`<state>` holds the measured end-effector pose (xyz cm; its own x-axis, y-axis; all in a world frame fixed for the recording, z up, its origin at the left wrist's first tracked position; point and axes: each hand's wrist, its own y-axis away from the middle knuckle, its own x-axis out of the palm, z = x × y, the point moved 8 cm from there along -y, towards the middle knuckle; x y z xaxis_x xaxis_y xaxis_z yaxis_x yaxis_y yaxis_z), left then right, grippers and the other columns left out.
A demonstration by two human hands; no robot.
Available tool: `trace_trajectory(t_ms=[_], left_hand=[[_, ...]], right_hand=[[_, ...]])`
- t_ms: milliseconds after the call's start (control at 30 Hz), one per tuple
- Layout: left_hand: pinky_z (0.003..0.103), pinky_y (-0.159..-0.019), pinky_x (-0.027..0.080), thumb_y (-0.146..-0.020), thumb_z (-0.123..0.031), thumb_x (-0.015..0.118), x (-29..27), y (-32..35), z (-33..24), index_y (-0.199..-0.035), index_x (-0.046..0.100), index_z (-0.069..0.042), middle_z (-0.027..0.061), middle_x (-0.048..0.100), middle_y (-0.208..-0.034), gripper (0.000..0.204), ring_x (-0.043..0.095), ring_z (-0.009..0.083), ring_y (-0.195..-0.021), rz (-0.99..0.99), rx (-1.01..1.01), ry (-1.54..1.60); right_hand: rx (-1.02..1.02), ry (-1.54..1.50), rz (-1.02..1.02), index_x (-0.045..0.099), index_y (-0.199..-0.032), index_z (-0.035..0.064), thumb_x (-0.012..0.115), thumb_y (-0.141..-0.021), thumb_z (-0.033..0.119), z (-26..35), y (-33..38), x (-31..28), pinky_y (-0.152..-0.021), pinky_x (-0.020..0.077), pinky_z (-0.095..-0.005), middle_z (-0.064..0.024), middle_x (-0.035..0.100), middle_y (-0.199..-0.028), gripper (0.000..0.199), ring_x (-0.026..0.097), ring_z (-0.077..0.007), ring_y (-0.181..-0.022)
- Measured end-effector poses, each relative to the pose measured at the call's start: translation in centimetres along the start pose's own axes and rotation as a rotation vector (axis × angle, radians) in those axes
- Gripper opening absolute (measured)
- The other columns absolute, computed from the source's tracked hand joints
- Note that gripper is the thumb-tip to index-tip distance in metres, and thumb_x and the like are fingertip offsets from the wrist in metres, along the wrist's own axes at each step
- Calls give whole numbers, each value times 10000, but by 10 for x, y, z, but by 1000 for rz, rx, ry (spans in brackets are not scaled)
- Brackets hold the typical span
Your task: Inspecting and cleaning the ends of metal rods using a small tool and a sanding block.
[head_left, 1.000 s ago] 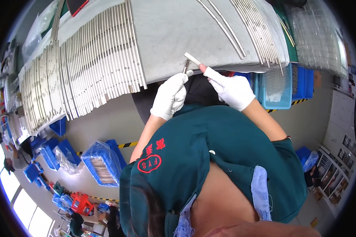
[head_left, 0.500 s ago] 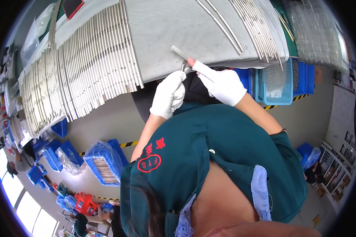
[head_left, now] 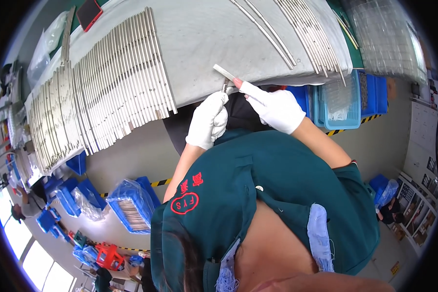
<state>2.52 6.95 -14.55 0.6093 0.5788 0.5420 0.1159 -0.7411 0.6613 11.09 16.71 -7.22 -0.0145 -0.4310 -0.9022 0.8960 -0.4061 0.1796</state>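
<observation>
Near the table's front edge, my white-gloved left hand (head_left: 207, 120) is closed round a slim metal rod (head_left: 225, 86), whose end pokes up past the thumb; the remainder is hidden by the glove. My right hand (head_left: 280, 108), also gloved but with bare fingertips, pinches a flat pale strip (head_left: 223, 71). The strip slants across the rod's end and seems to touch it. To the left of my hands lies a wide row of metal rods (head_left: 124, 78) side by side. Two separate rods (head_left: 267, 34) lie on the far right part of the grey cloth.
More rods (head_left: 311, 36) are lined up at the table's right, beside clear plastic trays (head_left: 384, 39). Below that edge stand a light-blue basket (head_left: 343, 121) and blue bins (head_left: 374, 92). A red-edged phone (head_left: 89, 14) lies far left. A blue crate (head_left: 131, 204) holding rods stands on the floor.
The strip has shifted slightly down and right across the rod's end. Both hands keep their grips and have moved only a little. The whole view has tilted slightly.
</observation>
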Motion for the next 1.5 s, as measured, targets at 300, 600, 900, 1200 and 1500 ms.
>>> trace_trajectory(t_ms=[300, 600, 900, 1200, 1500], left_hand=[[203, -374, 218, -897, -207, 544, 22, 26, -21, -1110, 601, 3, -29, 434, -536, 305, 306, 43, -390, 106, -33, -374], [338, -578, 468, -751, -341, 701, 81, 85, -113, -1222, 547, -113, 72, 567, -739, 546, 574, 234, -647, -164, 873, -1529], [499, -979, 319, -633, -446, 742, 20, 67, -122, -1261, 502, -84, 101, 496, -1269, 763, 439, 286, -1190, -481, 1015, -2074], [505, -985, 334, -750, -102, 633, 0, 65, -102, -1243, 505, -106, 90, 517, -1251, 508, 489, 287, -1167, -457, 1112, -2040], [314, -643, 487, -762, -179, 708, 49, 143, -135, -1005, 595, -15, 87, 651, -806, 315, 629, 245, -729, -334, 1563, -1678]], right_hand=[[463, -1285, -16, 554, -1203, 4, 620, -847, 174, -22, -1, -27, -348, 301, -191, -11, 570, -584, 400, 437, -46, -397], [423, -1362, -125, 573, -923, -38, 636, -846, 205, -27, 22, -73, -296, 295, -166, -100, 632, -672, 263, 465, -51, -374], [460, -1051, -945, 604, -940, -23, 629, -865, 159, -94, 58, -115, -346, 303, -170, -89, 664, -744, 199, 516, -48, -452], [503, -430, -615, 658, -1003, 18, 636, -856, 160, -101, 33, -88, -609, 457, -196, -18, 661, -781, 206, 590, -52, -643], [408, -595, -540, 565, -1227, 86, 585, -902, 244, -71, 32, -93, -501, 420, -212, -25, 611, -677, 362, 501, -58, -510]])
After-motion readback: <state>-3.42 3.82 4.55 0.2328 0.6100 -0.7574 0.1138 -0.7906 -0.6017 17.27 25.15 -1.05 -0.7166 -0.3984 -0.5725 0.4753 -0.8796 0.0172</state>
